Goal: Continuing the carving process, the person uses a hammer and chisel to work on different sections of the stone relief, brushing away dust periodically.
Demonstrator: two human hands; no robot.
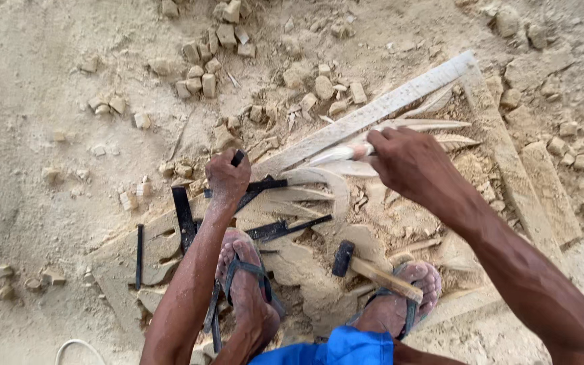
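My left hand [227, 177] is closed round the top of a black chisel [236, 159] standing on a pale carved stone slab [501, 155]. My right hand [407, 161] rests with curled fingers on the carved feather-like leaves [434, 125] of the slab; whether it holds anything is hidden. A hammer [343, 257] with a dark head and wooden handle lies across my right sandalled foot [400, 304]. My left foot [245, 284] stands on the slab beside loose chisels.
Several flat black chisels [184, 217] lie on the slab's left part, one [285, 228] near its middle. Stone chips and blocks [201, 71] litter the sandy ground beyond. A white cord [76, 345] curls at the bottom left.
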